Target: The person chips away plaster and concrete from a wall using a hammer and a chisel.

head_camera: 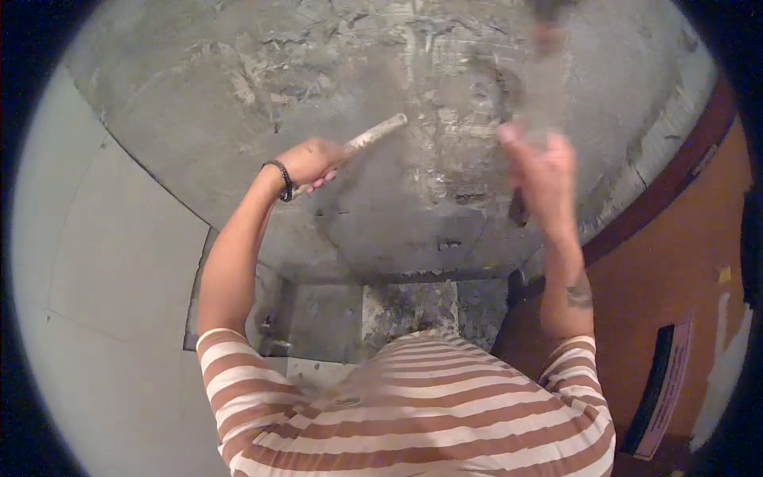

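Note:
My left hand (316,164), with a dark beaded bracelet at the wrist, is shut around a pale, dirty rod or tube (378,132). The rod slants up to the right, its round end in front of a rough grey cement surface (381,197). Whether that end touches the surface, I cannot tell. To its right, my right hand (542,173) is raised and blurred by motion. It grips a blurred long tool (545,89), possibly a hammer; a dark end shows below the palm and a dark, reddish part at the top.
A smooth pale panel or wall (107,238) borders the left side. On the right stands a reddish-brown surface (644,286) bearing a dark and pink label (656,390). Below, near my striped shirt, lie grey slabs or tiles with a stained lighter patch (411,307).

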`<state>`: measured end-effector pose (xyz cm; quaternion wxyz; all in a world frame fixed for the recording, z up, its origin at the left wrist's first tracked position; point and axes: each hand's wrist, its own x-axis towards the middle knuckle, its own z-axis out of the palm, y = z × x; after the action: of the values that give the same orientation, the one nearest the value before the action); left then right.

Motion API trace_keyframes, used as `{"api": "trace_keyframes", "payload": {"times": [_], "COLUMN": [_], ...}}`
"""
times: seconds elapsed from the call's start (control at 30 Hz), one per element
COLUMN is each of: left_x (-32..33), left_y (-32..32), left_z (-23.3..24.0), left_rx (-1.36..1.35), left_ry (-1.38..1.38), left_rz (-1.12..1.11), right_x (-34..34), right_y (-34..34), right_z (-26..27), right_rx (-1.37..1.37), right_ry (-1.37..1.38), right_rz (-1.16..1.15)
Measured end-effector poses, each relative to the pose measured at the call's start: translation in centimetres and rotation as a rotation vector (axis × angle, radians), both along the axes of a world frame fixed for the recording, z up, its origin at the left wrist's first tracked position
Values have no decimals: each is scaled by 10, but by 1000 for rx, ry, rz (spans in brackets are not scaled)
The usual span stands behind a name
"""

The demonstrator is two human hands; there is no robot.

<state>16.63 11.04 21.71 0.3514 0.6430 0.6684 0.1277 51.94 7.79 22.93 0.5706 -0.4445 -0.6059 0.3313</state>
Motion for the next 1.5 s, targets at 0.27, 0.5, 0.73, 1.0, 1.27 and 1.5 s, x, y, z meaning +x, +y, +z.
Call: {"api": "trace_keyframes", "payload": {"times": [0.27,0.5,0.73,1.0,1.27,1.5], "left_x": [-9,-15,-8,-23,-9,-27], "left_y": [16,10,19,19,32,30], "left_z": [-6,2,7,-4,-7,-15], "left_rx": [-19,-12,-18,-2,97,23], "left_ry": [-39,9,80,104,155,196], "left_rz": [-122,-90,-139,-87,-215,-133], "right_x": [-28,-15,-30,6,-15,7], "right_y": [46,-1,38,10,66,14], "right_z": [-119,-6,-105,-7,-144,2], "right_rx": [-240,22,169,32,-322,73], "right_ry": [-519,-18,-157,52,-490,-12], "right_rz": [145,-71,-37,-52,120,-168]}}
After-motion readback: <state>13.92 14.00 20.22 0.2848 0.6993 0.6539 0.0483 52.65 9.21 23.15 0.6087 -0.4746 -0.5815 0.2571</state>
